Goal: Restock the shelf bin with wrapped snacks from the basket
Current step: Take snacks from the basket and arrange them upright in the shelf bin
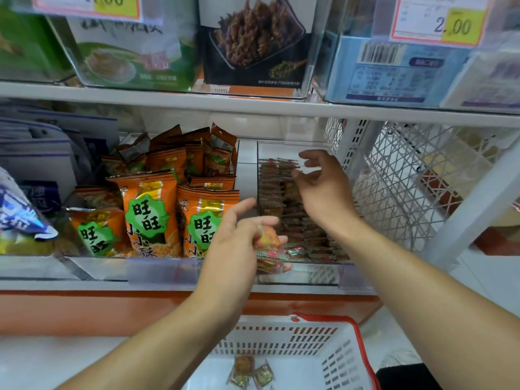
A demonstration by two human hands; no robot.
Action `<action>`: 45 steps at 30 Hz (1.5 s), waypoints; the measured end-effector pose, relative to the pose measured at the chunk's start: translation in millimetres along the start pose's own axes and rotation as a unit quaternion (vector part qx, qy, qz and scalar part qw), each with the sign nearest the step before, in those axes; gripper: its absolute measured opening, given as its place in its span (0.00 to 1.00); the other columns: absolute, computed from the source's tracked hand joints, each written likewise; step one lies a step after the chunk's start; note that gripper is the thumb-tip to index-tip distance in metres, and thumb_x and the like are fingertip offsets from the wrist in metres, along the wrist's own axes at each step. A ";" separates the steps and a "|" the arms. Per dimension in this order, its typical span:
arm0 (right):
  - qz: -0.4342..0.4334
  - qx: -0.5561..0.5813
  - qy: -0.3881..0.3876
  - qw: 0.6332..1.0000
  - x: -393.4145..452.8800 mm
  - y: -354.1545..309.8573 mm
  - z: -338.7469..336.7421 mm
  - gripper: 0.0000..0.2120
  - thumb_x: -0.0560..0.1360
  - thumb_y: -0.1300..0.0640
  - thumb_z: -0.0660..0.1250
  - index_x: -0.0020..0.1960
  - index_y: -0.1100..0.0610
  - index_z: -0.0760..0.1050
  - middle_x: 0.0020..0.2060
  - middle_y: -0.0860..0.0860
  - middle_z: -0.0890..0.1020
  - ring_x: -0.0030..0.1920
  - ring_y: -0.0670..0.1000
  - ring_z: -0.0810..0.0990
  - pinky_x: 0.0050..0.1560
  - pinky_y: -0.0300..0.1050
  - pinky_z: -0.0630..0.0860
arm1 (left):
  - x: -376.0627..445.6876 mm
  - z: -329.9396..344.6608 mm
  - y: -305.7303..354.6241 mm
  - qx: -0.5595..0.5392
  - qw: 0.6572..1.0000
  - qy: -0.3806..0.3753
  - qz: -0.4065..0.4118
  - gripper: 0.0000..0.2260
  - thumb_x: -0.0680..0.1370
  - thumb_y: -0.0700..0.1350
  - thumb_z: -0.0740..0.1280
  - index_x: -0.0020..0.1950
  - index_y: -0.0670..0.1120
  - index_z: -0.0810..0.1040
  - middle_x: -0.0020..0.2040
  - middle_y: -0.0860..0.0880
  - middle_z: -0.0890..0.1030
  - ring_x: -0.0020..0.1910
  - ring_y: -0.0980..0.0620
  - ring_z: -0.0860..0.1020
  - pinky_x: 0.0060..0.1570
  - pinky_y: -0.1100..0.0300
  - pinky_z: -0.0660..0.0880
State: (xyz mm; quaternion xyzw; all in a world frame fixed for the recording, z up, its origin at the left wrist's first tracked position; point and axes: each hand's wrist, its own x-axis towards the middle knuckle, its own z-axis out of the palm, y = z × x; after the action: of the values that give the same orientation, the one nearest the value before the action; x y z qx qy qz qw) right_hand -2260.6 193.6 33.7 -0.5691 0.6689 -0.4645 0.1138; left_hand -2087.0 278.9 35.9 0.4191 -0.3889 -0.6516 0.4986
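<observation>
A white shelf (168, 282) runs across the view, with a second shelf of boxed goods above it. On the lower shelf, left of centre, stand orange bags (149, 209) in a clear tray. Just right of them sits the clear bin (298, 274), packed with rows of small wrapped snacks (284, 204) from its far end to its near wall. Right of the bin, a white mesh rack (399, 187) closes the shelf end.

Below, near the person, a white basket (337, 358) with a red handle sits on the floor; two snack packets (250, 371) lie on its bottom.

The right hand (320, 184) hovers over the far half of the bin, fingers spread apart and relaxed, holding nothing. The left hand (239, 243) is at the bin's near left corner, fingers curled round a small stack of packets (268, 249), index finger lifted clear.
</observation>
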 end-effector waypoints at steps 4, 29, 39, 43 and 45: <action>0.099 0.248 -0.068 0.961 -70.9 -28.6 -11.8 0.04 0.76 0.50 0.72 0.48 0.45 0.77 0.41 0.46 0.81 0.39 0.45 0.80 0.37 0.42 0.78 | -7.1 -8.4 2.5 0.048 0.996 0.015 0.079 0.23 0.83 0.32 0.56 0.63 0.58 0.76 0.56 0.54 0.85 0.56 0.47 0.85 0.57 0.42 0.81; 0.016 0.282 -0.145 0.948 -115.6 -29.1 -61.0 0.09 0.75 0.61 0.74 0.49 0.49 0.78 0.50 0.50 0.86 0.52 0.50 0.85 0.51 0.51 0.82 | -25.6 -22.8 1.0 0.037 0.999 -0.024 0.002 0.08 0.81 0.39 0.68 0.58 0.46 0.83 0.52 0.47 0.88 0.54 0.50 0.86 0.51 0.59 0.82; -0.137 0.218 -0.129 0.958 -108.5 -20.6 -68.0 0.18 0.69 0.70 0.77 0.44 0.47 0.82 0.54 0.45 0.82 0.55 0.51 0.83 0.46 0.35 0.79 | -25.3 -30.3 9.0 0.152 0.972 0.058 0.171 0.15 0.71 0.31 0.77 0.44 0.53 0.89 0.56 0.58 0.85 0.59 0.59 0.82 0.60 0.51 0.79; -0.165 0.229 -0.063 0.957 -115.2 -23.7 -64.8 0.19 0.68 0.71 0.73 0.45 0.46 0.82 0.55 0.45 0.81 0.52 0.51 0.84 0.47 0.38 0.81 | -29.1 -26.8 7.4 0.148 0.972 0.029 0.178 0.18 0.73 0.25 0.72 0.44 0.49 0.89 0.58 0.53 0.84 0.54 0.63 0.83 0.48 0.67 0.81; -0.196 0.206 -0.047 0.958 -118.3 -24.9 -62.9 0.19 0.69 0.71 0.73 0.46 0.46 0.82 0.55 0.45 0.81 0.53 0.50 0.84 0.50 0.38 0.81 | -30.3 -26.1 5.7 0.169 0.970 -0.001 0.176 0.19 0.73 0.27 0.73 0.48 0.51 0.88 0.60 0.55 0.84 0.57 0.61 0.82 0.52 0.64 0.80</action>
State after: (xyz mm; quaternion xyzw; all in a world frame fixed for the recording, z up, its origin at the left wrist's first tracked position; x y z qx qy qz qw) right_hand -2248.5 329.1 42.1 -0.6742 0.4281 -0.5782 0.1670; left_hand -2056.2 305.0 37.0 0.4213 -0.5618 -0.4788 0.5269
